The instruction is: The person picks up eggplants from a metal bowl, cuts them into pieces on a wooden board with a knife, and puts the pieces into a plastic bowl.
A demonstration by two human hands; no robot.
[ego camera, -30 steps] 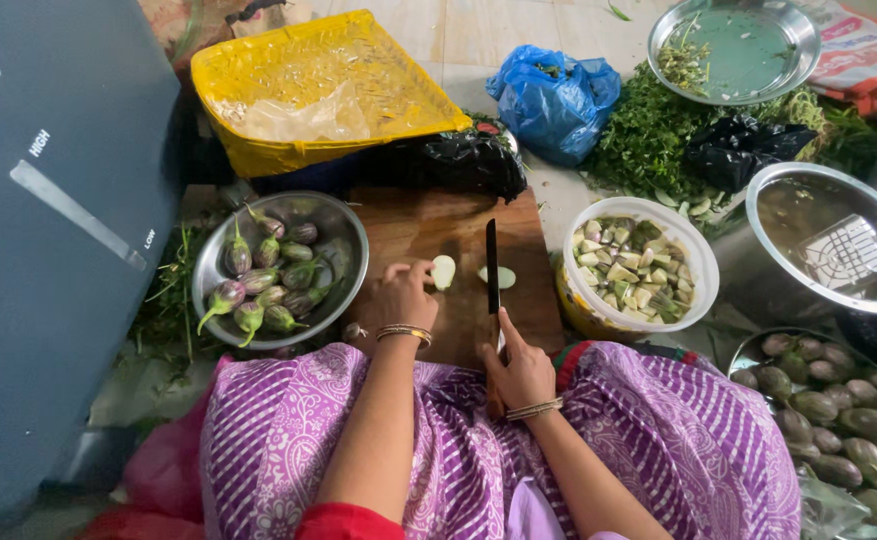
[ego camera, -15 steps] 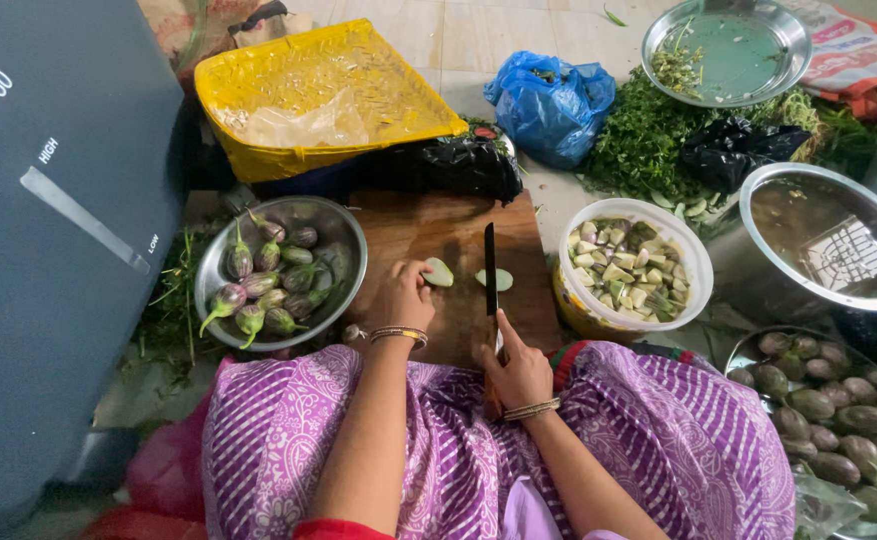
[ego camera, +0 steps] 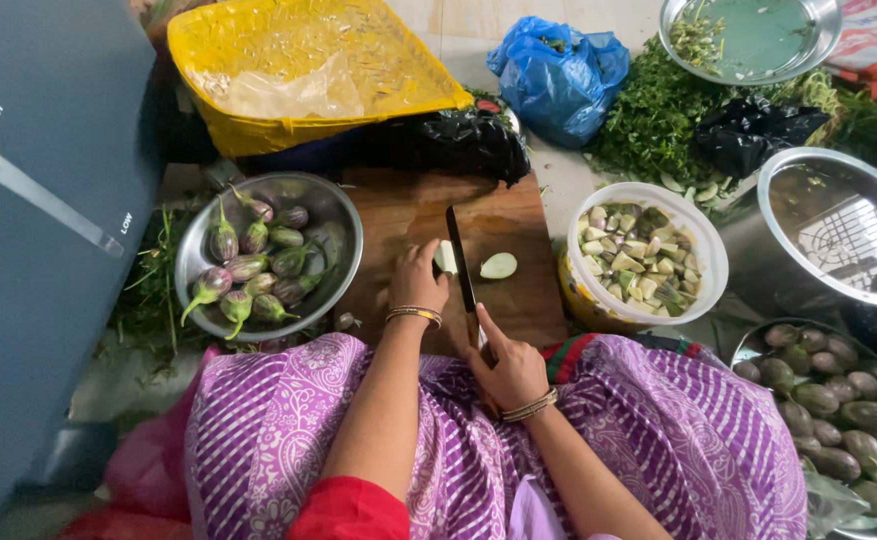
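cutting board (ego camera: 408,215) between bowl of whole eggplants (ego camera: 268,255) on left and tub of cut pieces (ego camera: 643,260) on right, knife (ego camera: 461,270) on board

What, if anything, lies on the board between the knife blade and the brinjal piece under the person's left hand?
Nothing visible. The knife in the right hand stands right beside the brinjal piece pinned by the left hand. The other cut half lies beyond the blade.
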